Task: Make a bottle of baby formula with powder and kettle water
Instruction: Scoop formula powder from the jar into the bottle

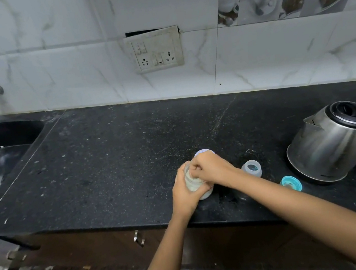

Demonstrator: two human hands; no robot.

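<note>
Near the front edge of the counter [108,168], the left hand [184,194] is wrapped round a small clear jar [195,185] of white powder, fingers curled about its wall. The right hand [212,168] sits bunched over the jar's mouth, fingertips dipping inside. Whether they pinch a scoop is hidden, so I cannot tell what that grip holds.

The jar's lid [203,153] lies just behind at 12 o'clock. The open bottle [251,168] stands near at 3 o'clock, its teal ring [291,183] (teat apparently still in it) at 4 o'clock. The steel kettle [331,146] stands further off toward 3 o'clock, lid closed.

The bottle looks like light, thin plastic, stiff but easily tipped while empty. It is probably best held round the body while filling. The jar seems smooth and rigid, so a full wrap suits it. The kettle is likely heavy and hot-walled, so take it by the handle.

No brand or label is readable. A small mark low on the kettle is too small to make out.
</note>
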